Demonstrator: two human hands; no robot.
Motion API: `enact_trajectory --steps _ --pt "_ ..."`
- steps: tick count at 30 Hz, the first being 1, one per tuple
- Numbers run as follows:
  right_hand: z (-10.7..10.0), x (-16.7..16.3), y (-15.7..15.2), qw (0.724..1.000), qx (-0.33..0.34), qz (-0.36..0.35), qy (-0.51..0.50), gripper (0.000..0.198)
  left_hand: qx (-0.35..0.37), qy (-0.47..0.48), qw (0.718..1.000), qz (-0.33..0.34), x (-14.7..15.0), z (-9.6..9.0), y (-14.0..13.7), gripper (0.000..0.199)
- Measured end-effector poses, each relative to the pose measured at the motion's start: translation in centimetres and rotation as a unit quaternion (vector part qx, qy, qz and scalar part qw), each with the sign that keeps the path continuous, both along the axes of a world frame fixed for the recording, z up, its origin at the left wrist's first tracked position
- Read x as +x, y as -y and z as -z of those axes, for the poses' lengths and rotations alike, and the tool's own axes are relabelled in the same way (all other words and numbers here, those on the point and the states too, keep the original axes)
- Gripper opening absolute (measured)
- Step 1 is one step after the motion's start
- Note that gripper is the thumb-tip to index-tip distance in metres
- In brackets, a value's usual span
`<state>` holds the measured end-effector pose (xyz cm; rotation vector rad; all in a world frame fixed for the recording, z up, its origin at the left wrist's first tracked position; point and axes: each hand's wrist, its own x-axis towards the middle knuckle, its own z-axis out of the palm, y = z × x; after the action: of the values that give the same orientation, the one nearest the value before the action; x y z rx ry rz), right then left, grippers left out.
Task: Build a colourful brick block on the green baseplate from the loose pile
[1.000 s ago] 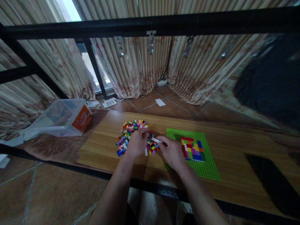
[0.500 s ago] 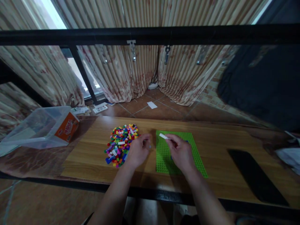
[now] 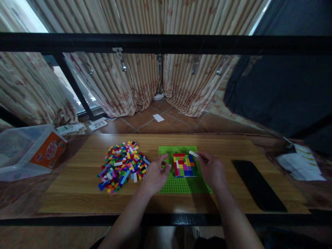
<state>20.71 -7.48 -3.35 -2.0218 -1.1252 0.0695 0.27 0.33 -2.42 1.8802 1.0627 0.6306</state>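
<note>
A long white toy brick (image 3: 193, 154) is pinched in the fingertips of my right hand (image 3: 212, 169), above the right side of the green baseplate (image 3: 166, 186). On the baseplate sits a block of multicoloured bricks (image 3: 184, 165), roughly square, with a red row along its far edge. My left hand (image 3: 156, 175) hovers at the plate's left edge, fingers curved and apart, with nothing seen between them. Left of it a heap of loose bricks (image 3: 124, 162) in many colours lies on the wooden board.
A clear plastic bin (image 3: 26, 138) with an orange label stands at the far left. To the right lies a flat black slab (image 3: 258, 185), with white papers (image 3: 298, 162) beyond it. A black bar (image 3: 166, 44) crosses above the table's far side.
The view has swung right. My left hand has moved from beside the heap to the baseplate's left edge. My right hand, still pinching the white brick, has moved right, uncovering the multicoloured block.
</note>
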Motion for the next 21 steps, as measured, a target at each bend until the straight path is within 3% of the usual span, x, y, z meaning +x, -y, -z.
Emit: enact_trajectory --steps 10,21 --pt "0.0 0.3 -0.2 0.999 0.009 -0.027 -0.046 0.026 0.002 -0.014 0.999 0.029 1.3 0.3 0.3 0.048" --pt "-0.7 -0.6 0.0 0.999 -0.024 -0.03 -0.039 0.022 0.034 -0.026 0.999 0.032 1.5 1.0 0.4 0.05"
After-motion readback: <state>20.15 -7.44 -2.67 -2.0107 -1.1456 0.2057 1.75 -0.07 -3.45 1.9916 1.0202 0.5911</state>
